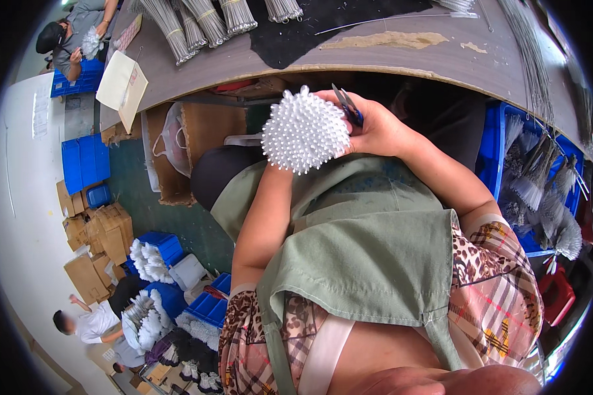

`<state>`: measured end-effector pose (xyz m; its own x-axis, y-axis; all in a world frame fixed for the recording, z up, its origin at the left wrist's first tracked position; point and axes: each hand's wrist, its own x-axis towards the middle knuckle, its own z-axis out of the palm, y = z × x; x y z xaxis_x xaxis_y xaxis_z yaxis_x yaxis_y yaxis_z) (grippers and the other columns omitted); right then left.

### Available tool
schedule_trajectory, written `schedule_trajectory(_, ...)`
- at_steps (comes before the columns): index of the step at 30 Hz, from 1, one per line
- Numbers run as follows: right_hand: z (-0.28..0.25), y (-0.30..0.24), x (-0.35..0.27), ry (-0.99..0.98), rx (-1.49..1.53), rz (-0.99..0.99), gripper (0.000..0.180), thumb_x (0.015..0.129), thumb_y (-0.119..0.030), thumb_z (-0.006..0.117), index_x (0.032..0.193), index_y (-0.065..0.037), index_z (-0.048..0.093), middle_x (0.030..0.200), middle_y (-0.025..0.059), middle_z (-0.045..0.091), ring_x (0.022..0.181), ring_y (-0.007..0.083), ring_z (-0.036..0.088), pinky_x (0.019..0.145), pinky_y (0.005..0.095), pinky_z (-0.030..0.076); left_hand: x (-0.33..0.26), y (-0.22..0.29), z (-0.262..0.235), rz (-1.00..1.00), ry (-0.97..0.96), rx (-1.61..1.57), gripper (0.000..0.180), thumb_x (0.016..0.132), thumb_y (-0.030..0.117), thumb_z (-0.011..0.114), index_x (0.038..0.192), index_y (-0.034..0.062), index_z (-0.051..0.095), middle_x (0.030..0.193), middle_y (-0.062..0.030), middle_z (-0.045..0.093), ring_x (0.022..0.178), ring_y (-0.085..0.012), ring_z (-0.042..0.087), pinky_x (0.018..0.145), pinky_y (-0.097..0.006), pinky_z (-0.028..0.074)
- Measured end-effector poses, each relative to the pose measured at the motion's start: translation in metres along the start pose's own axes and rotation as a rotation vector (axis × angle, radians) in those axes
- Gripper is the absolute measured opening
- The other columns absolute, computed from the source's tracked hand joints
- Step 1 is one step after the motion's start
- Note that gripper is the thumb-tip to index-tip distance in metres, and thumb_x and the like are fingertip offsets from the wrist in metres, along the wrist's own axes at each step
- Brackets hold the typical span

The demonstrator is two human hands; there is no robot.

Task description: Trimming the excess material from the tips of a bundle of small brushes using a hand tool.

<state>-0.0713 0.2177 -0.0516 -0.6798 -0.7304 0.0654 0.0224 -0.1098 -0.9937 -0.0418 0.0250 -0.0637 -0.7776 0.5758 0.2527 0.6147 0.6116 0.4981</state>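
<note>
The table (pixel 234 58) runs across the top of the view, its front edge curving from the left side down to the right. Between that edge and the green apron (pixel 369 230) over the lap lies a narrow strip of room, shadowed on the right. An open cardboard box (pixel 207 131) closes in its left part, below the table edge. On the right, a blue crate (pixel 489 148) filled with wire bundles (pixel 540 174) stands just beyond the right arm. More bundles of grey wire (pixel 204 21) lie on the tabletop, next to a black cloth (pixel 280 43) that reaches almost to the front edge.

The round bundle of white-tipped wires (pixel 304 131) is up in that strip, over the lap and just short of the table edge, its tips facing the camera. The right hand (pixel 373 128) is at its right side, curled around a pair of scissors (pixel 351 112), with fingers reaching behind the bundle's upper right rim and the thumb close to its lower right. The blades point up, just beside the tips. The left forearm (pixel 263 217) rises to the bundle's underside; the left hand is hidden behind it, so I cannot tell how its fingers stand.
</note>
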Motion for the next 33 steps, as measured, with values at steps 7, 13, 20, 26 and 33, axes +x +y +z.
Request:
schedule_trajectory(7, 0.003, 0.014, 0.003, 0.079, 0.115, -0.045, 0.082, 0.057, -0.006, 0.083, 0.131, -0.009, 0.046, 0.067, -0.0051, 0.036, 0.066, 0.0053, 0.040, 0.068, 0.0194, 0.039, 0.003, 0.012, -0.004, -0.210, -0.096, -0.261, 0.031, 0.089, 0.024, 0.051, 0.114, 0.0062, 0.046, 0.102, -0.0078, 0.056, 0.097, -0.0189, 0.055, 0.087, -0.034, 0.045)
schedule_trajectory(13, 0.000, 0.027, 0.005, 0.067, 0.226, -0.059, 0.083, 0.061, -0.008, 0.083, 0.133, -0.005, 0.041, 0.073, -0.0065, 0.044, 0.070, 0.0049, 0.044, 0.071, 0.0215, 0.041, -0.007, 0.006, 0.012, -0.415, 0.234, -0.725, 0.031, 0.084, 0.023, 0.055, 0.113, 0.0132, 0.060, 0.118, -0.0035, 0.058, 0.115, -0.0244, 0.050, 0.104, -0.040, 0.031)
schedule_trajectory(20, -0.009, 0.040, 0.005, 0.073, 0.423, 0.048, 0.055, 0.070, -0.010, 0.079, 0.114, -0.002, 0.048, 0.084, -0.0034, 0.050, 0.079, 0.0062, 0.046, 0.074, 0.0220, 0.042, 0.000, 0.011, 0.009, -0.285, 0.225, -0.111, 0.042, 0.074, 0.013, 0.072, 0.112, 0.0044, 0.058, 0.111, -0.0079, 0.060, 0.103, -0.0201, 0.057, 0.091, -0.035, 0.042)
schedule_trajectory(26, -0.002, 0.024, 0.007, 0.099, 0.497, 0.043, 0.059, 0.069, -0.010, 0.079, 0.118, 0.000, 0.046, 0.078, -0.0047, 0.047, 0.075, 0.0062, 0.045, 0.070, 0.0217, 0.041, -0.008, 0.013, 0.012, -0.346, 0.264, -0.451, 0.047, 0.074, 0.007, 0.073, 0.117, 0.0021, 0.054, 0.109, -0.0083, 0.061, 0.101, -0.0185, 0.058, 0.088, -0.032, 0.044)
schedule_trajectory(33, -0.013, -0.010, 0.007, 0.105, 0.377, -0.060, 0.057, 0.080, -0.014, 0.069, 0.129, 0.000, 0.043, 0.072, -0.0050, 0.044, 0.068, 0.0051, 0.044, 0.065, 0.0200, 0.038, -0.016, 0.011, 0.020, -0.475, 0.308, -1.101, 0.070, 0.069, -0.001, 0.071, 0.131, 0.0044, 0.040, 0.132, -0.0075, 0.045, 0.120, -0.0199, 0.044, 0.100, -0.034, 0.035)
